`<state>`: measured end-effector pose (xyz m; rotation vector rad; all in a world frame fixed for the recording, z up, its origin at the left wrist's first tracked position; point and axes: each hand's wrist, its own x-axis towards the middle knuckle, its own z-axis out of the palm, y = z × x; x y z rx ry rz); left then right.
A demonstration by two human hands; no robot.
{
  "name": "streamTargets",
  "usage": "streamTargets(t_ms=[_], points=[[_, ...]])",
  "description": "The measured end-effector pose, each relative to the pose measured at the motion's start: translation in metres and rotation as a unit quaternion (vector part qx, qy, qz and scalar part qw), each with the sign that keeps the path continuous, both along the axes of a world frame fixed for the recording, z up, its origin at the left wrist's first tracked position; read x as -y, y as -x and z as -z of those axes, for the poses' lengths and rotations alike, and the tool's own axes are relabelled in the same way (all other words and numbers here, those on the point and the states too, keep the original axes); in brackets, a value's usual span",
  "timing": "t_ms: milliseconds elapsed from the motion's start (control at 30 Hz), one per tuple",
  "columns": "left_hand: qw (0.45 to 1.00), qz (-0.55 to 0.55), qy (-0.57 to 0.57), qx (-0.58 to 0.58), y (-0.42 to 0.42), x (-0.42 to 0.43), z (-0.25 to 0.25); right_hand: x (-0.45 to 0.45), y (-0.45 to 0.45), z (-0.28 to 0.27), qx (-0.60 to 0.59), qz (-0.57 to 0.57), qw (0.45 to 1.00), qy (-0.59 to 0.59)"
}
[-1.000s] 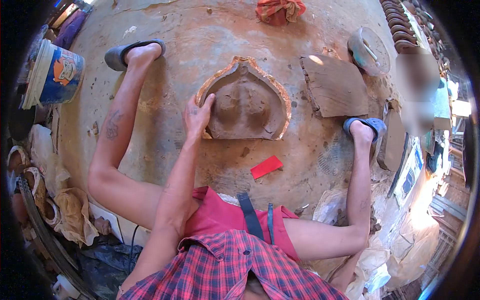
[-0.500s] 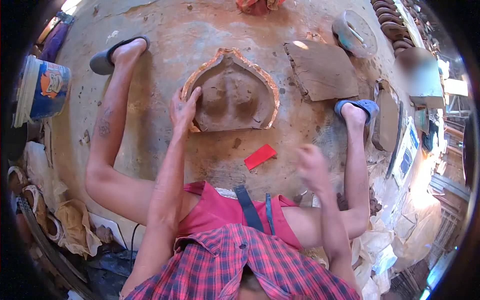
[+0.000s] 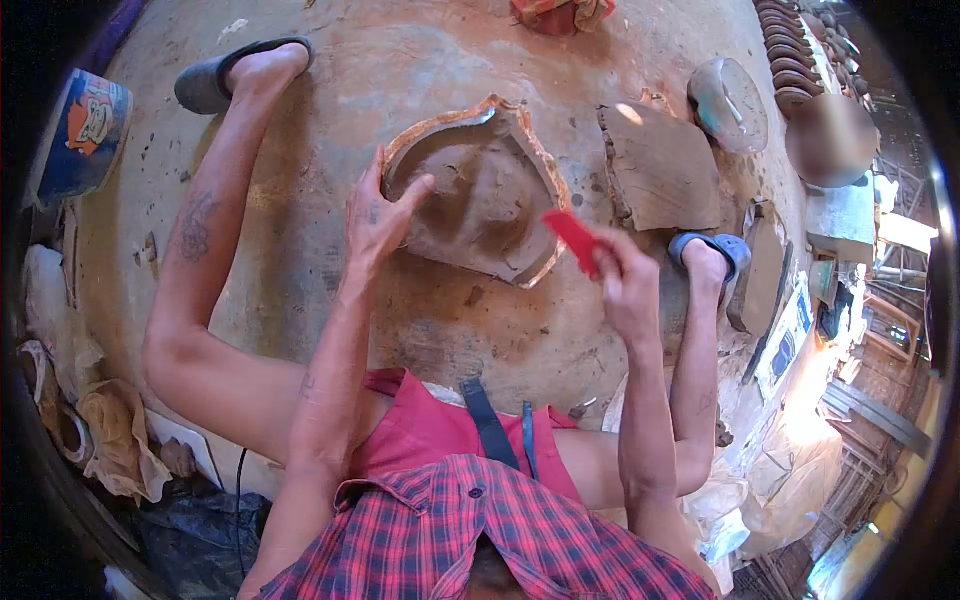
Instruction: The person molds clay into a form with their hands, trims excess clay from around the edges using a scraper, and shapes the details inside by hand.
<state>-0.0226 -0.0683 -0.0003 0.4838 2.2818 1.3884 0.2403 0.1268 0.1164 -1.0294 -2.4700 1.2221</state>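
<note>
With the clay-lined mould (image 3: 548, 165) taken as the centre of the dial, its rim is held at nine o'clock by the left hand (image 3: 378, 215), the thumb spread wide over the inner clay and at least one finger laid along the outside; the remaining fingers are partly hidden. At four o'clock, a flat red scraper (image 3: 573, 240) is pinched between thumb and fingers by the right hand (image 3: 630, 285), its tip overlapping the rim; whether contact is made cannot be told. A clay slab (image 3: 660, 170) is seen on the ground at three o'clock, with a basin (image 3: 730, 105) beyond at two. The step in hand is judged to be the bringing of the scraper to the edge. For any stroke there, a steadied mould and a low, even blade angle would be called for.
</note>
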Motion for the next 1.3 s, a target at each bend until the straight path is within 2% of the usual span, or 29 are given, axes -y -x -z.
streamTargets(t_ms=[33,67,133,267,367,500,567,700,900,967,1033,1100,1167,1200,1233,1267,1300], points=[[0.997,0.034,0.041,-0.053,0.003,-0.002,-0.005,-0.008,0.019,-0.001,-0.015,0.038,0.998,0.037],[0.997,0.035,0.038,-0.057,-0.001,-0.005,-0.017,-0.014,0.038,0.001,-0.032,0.076,0.994,0.075],[0.947,0.093,0.15,-0.267,-0.023,-0.014,-0.041,-0.031,0.066,0.022,-0.019,0.05,0.996,0.075],[0.929,0.158,0.102,-0.318,-0.046,-0.031,-0.034,-0.04,0.107,0.045,0.015,-0.004,0.999,0.049],[0.927,0.164,0.111,-0.318,-0.053,-0.043,-0.025,-0.05,0.114,0.061,0.039,-0.051,0.998,-0.018],[0.933,0.174,0.104,-0.297,-0.051,-0.048,-0.02,-0.051,0.119,0.055,0.052,-0.033,0.997,0.037],[0.926,0.165,0.107,-0.322,-0.049,-0.049,-0.016,-0.052,0.12,0.05,0.095,-0.038,0.993,0.066],[0.93,0.156,0.111,-0.312,-0.05,-0.049,-0.014,-0.06,0.117,0.062,0.086,-0.061,0.992,0.068],[0.934,0.135,0.097,-0.316,-0.054,-0.047,-0.014,-0.052,0.105,0.06,0.135,-0.134,0.981,0.046],[0.937,0.134,0.092,-0.309,-0.054,-0.046,-0.016,-0.046,0.092,0.071,0.081,-0.151,0.982,0.075],[0.94,0.135,0.087,-0.302,-0.055,-0.045,-0.018,-0.027,0.088,0.051,0.123,-0.17,0.977,0.032],[0.942,0.141,0.079,-0.296,-0.059,-0.044,-0.019,-0.015,0.079,0.051,0.105,-0.129,0.983,0.078],[0.935,0.163,0.051,-0.312,-0.058,-0.043,-0.018,-0.01,0.071,0.051,0.085,-0.125,0.986,0.071],[0.934,0.163,0.049,-0.313,-0.055,-0.042,-0.02,-0.007,0.067,0.051,0.03,-0.154,0.988,-0.002],[0.93,0.195,-0.008,-0.31,-0.052,-0.04,-0.021,-0.004,0.063,0.05,-0.025,-0.182,0.98,-0.074],[0.922,0.226,-0.064,-0.307,-0.048,-0.038,-0.022,-0.001,0.06,0.049,-0.022,-0.132,0.991,0.009],[0.922,0.226,-0.064,-0.308,-0.039,-0.039,-0.023,0.0,0.064,0.045,-0.022,-0.133,0.991,0.008]])
